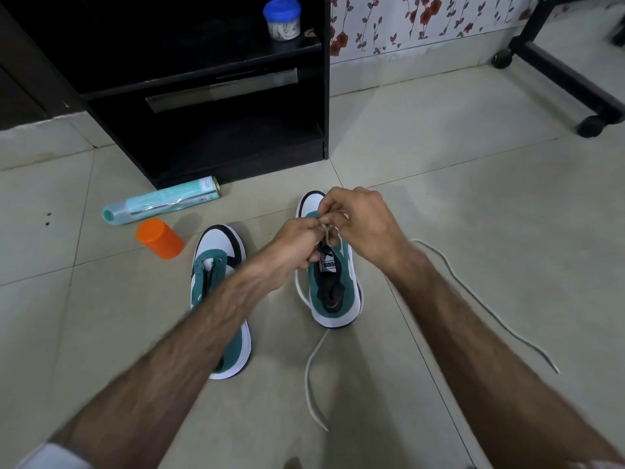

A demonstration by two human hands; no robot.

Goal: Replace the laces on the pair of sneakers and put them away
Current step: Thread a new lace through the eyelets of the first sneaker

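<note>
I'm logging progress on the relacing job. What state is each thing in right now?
Right green-and-white sneaker: upright on floor, white lace partly threaded, its ends trailing on the tiles.
Left green-and-white sneaker: upright, eyelets without a lace.
Left hand: pinching the lace.
Right hand: pinching the lace.
Orange cylindrical container: lying on its side.
Teal spray can: lying on its side.
Blue-lidded jar: upright on black shelf, closed.

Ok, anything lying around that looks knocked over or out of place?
Yes: a spray can lies on its side on the floor against the black cabinet, beside an orange container. A loose white lace trails across the tiles.
</note>
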